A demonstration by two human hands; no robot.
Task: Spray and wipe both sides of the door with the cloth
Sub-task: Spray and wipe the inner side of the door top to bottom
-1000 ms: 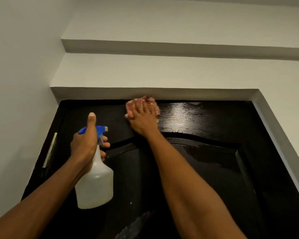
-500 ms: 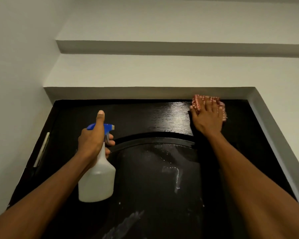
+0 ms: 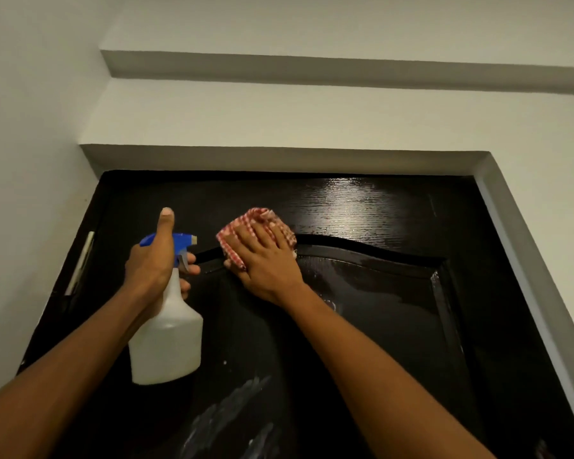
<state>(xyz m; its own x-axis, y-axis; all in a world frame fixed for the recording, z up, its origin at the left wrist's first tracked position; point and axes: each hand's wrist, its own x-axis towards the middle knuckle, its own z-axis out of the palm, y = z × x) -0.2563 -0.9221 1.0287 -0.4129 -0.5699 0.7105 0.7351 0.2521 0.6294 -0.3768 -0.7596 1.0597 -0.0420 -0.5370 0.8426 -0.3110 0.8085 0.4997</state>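
The right hand point(image 3: 265, 260), fingers flat on the checked cloth point(image 3: 259, 231), has swept back from the door's point(image 3: 378, 309) upper corner at two o'clock to the arched moulding. At nine o'clock the left hand point(image 3: 153, 263) grips the spray bottle point(image 3: 168, 342). The top rail shines wet, so wiping probably moves downward.

White painted walls point(image 3: 30, 127) are rising on the left and above, where a stepped ledge point(image 3: 312, 69) is running across. A pale grey frame point(image 3: 527, 253) is slanting down the right. Light is falling dimly.
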